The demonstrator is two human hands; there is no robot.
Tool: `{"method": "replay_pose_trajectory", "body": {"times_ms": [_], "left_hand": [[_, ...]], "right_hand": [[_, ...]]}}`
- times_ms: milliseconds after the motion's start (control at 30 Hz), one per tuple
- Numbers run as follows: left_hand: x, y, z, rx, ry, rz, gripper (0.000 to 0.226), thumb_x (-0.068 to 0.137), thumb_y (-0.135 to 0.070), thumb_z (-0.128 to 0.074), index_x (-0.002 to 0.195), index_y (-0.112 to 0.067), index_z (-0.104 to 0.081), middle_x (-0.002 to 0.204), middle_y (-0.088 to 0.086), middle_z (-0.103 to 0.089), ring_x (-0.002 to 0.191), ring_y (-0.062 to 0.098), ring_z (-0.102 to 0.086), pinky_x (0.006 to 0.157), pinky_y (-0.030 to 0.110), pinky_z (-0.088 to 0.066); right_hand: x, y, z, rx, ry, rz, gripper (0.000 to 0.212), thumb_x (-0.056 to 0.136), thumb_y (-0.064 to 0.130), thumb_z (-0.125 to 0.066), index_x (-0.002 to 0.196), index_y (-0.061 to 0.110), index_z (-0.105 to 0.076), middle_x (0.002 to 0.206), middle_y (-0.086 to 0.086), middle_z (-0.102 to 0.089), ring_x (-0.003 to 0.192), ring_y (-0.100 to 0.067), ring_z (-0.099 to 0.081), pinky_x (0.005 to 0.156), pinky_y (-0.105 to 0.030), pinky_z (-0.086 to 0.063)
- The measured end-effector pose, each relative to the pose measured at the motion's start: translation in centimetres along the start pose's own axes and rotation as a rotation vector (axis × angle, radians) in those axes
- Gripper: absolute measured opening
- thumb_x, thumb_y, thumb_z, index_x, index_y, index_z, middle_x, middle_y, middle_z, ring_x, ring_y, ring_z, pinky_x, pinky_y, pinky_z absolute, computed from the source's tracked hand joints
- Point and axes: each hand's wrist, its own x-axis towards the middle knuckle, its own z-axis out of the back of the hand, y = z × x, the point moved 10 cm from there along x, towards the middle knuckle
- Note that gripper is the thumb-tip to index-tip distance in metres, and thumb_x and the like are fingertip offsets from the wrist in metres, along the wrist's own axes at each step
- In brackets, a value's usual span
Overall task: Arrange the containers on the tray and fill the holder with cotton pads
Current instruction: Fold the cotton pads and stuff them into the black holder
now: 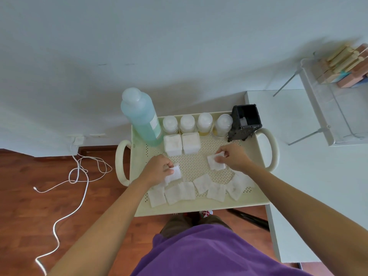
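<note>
Both hands, left hand [159, 168] and right hand [233, 157], pinch cotton pads [216, 165] over tray [199, 208].

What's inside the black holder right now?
The black holder stands at the tray's back right corner. One white piece, probably a cotton pad, shows through its open top. Its dark walls hide the rest, so I can't count further pads.

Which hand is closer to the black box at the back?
The right hand, just in front of the black box and holding a cotton pad. The left hand is farther away, across the tray.
</note>
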Motion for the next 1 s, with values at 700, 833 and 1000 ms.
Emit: {"method": "replay_pose_trajectory", "body": {"times_ms": [700,833,1000], "left_hand": [[-0.5,-1.6,0.7,0.119,-0.151,-0.055,0.01,0.086,-0.016,-0.065,0.093,-0.014,-0.059,0.091,0.003,-0.067,0.086,0.022,-0.062,0.077,0.037,-0.052],[-1.6,-3.2,2.8,-0.113,-0.193,-0.063,0.02,0.085,-0.018,-0.067,0.088,-0.023,-0.048,0.079,-0.001,-0.064,0.071,0.01,-0.06,0.065,0.021,-0.048],[-0.9,-8.8,5.5,-0.209,-0.273,-0.183,0.022,0.088,-0.013,-0.063,0.09,-0.021,-0.043,0.077,-0.011,-0.055,0.058,0.001,-0.055,0.056,0.007,-0.042]], "right_hand": [[0.5,1.6,-2.2,-0.341,0.033,0.155,0.024,0.076,0.025,-0.077,0.083,0.016,-0.057,0.088,-0.003,-0.059,0.09,-0.025,-0.052,0.077,-0.035,-0.042],[-1.2,2.0,0.4,-0.04,-0.082,0.135,0.033,0.073,0.026,-0.081,0.087,0.019,-0.051,0.08,0.001,-0.061,0.075,-0.018,-0.056,0.064,-0.031,-0.046],[-3.1,2.4,5.3,0.2,-0.229,0.11,0.021,0.081,0.032,-0.074,0.086,0.019,-0.059,0.068,0.009,-0.055,0.06,-0.006,-0.051,0.053,-0.018,-0.037]]}}
